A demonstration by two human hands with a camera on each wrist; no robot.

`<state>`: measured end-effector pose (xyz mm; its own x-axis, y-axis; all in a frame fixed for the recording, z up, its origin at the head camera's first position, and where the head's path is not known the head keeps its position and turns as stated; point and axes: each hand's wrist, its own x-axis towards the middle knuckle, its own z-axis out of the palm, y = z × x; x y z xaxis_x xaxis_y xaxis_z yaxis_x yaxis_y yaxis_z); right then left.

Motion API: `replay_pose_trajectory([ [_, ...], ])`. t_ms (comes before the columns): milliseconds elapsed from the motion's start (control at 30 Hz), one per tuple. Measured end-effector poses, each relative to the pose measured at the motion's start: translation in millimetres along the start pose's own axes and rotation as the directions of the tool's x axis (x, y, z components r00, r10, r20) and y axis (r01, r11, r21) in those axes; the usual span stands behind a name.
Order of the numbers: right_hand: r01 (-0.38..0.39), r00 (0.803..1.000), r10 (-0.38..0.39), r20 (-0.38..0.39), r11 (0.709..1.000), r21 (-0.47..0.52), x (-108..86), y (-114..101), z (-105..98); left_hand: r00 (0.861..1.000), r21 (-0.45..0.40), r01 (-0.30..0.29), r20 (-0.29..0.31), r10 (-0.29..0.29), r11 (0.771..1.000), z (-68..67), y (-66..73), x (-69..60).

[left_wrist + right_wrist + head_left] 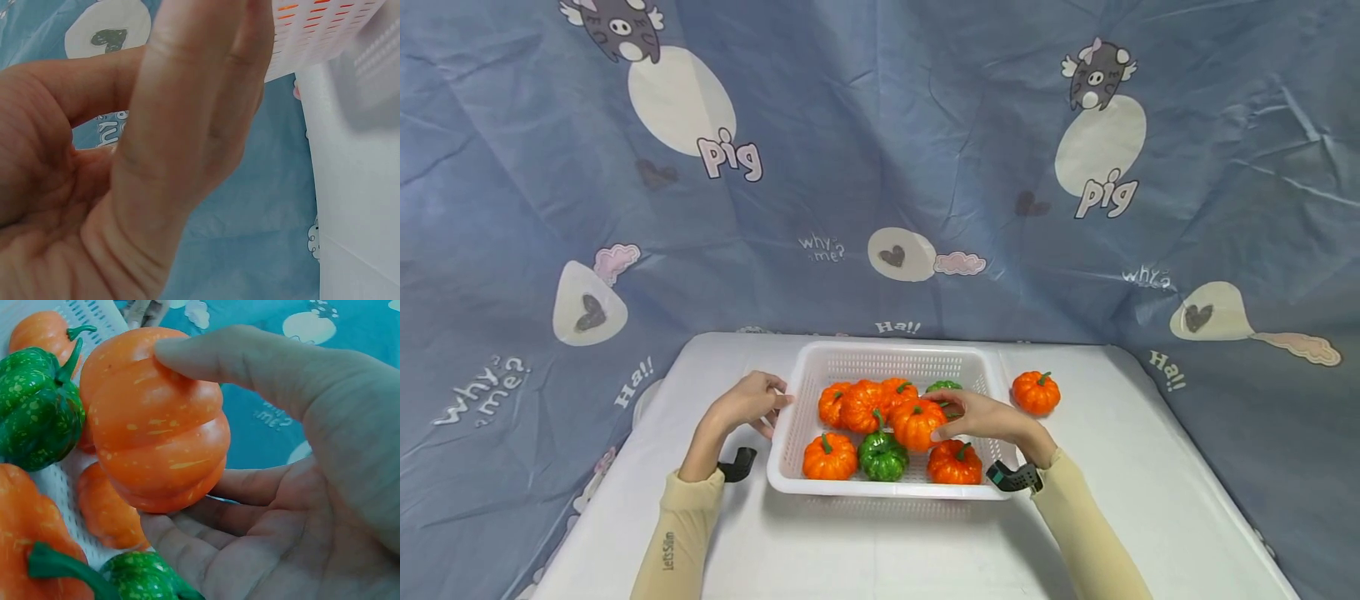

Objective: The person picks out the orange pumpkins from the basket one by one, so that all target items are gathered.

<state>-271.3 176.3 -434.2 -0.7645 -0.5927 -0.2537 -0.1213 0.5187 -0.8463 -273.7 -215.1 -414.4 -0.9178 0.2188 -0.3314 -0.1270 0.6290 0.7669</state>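
Observation:
My right hand (988, 417) grips an orange toy pumpkin (916, 425), held above other pumpkins in a white plastic basket (887, 490). In the right wrist view the thumb presses one side of this pumpkin (159, 425), with the fingers against the other side. Beside the basket's left rim is my left hand (748, 402); a digit touches the rim and the others hang loosely outside the wall. The left fingertips are cut off in the left wrist view. Inside the basket lie several orange pumpkins (830, 457) and a green pumpkin (883, 457), with another green one (943, 387) partly hidden behind the right hand.
One more orange pumpkin (1036, 393) sits on the white table (850, 558), just right of the basket. Behind the table hangs a blue cloth (820, 183) printed with pigs and lettering.

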Motion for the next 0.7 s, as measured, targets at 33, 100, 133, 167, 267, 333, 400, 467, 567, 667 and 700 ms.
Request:
replay_pose_trajectory([
  [33, 0.006, 1.000, -0.006, -0.008, 1.000, 0.000, -2.6, 0, -1, 1.000, -0.001, -0.002, 0.001, 0.002, 1.000, -0.1, -0.1, -0.1],
  [100, 0.020, 1.000, -0.020, -0.018, 1.000, -0.004, -7.5, 2, -2, 1.000, -0.007, 0.000, -0.002, 0.000, 1.000, 0.1, 0.2, -0.6],
  [133, 0.027, 0.999, -0.027, -0.021, 1.000, -0.005, -9.9, 3, -3, 1.000, -0.007, -0.001, -0.004, 0.001, 1.000, 0.1, 0.5, -0.8],
  [167, 0.031, 0.999, -0.031, -0.025, 1.000, -0.003, -12.2, 4, -3, 1.000, -0.006, -0.003, -0.004, 0.003, 1.000, 0.1, 0.7, -0.9],
  [267, 0.048, 0.998, -0.048, -0.037, 0.999, 0.016, -19.0, 7, -4, 1.000, -0.009, 0.005, -0.014, -0.005, 1.000, 0.4, 2.2, -1.1],
  [333, 0.061, 0.997, -0.059, -0.043, 0.997, 0.044, -22.5, 9, -4, 1.000, -0.001, -0.009, -0.009, 0.009, 1.000, 0.3, 2.5, -1.5],
  [400, 0.073, 0.996, -0.070, -0.048, 0.995, 0.065, -25.5, 9, -4, 1.000, -0.003, -0.013, -0.008, 0.013, 1.000, 0.4, 2.9, -2.3],
  [467, 0.089, 0.995, -0.085, -0.052, 0.993, 0.079, -27.5, 10, -4, 1.000, -0.007, -0.018, -0.007, 0.018, 1.000, 0.3, 3.4, -3.2],
  [567, 0.092, 0.994, -0.087, -0.071, 0.993, 0.073, -29.6, 10, -4, 1.000, -0.012, -0.015, -0.009, 0.015, 1.000, 0.2, 4.1, -4.2],
  [667, 0.088, 0.993, -0.083, -0.084, 0.994, 0.065, -30.2, 12, -5, 1.000, -0.012, -0.015, -0.010, 0.015, 1.000, 0.5, 3.0, -3.9],
  [700, 0.086, 0.993, -0.081, -0.088, 0.995, 0.059, -30.6, 13, -5, 1.000, -0.014, -0.014, -0.011, 0.014, 1.000, 0.8, 2.7, -3.7],
])
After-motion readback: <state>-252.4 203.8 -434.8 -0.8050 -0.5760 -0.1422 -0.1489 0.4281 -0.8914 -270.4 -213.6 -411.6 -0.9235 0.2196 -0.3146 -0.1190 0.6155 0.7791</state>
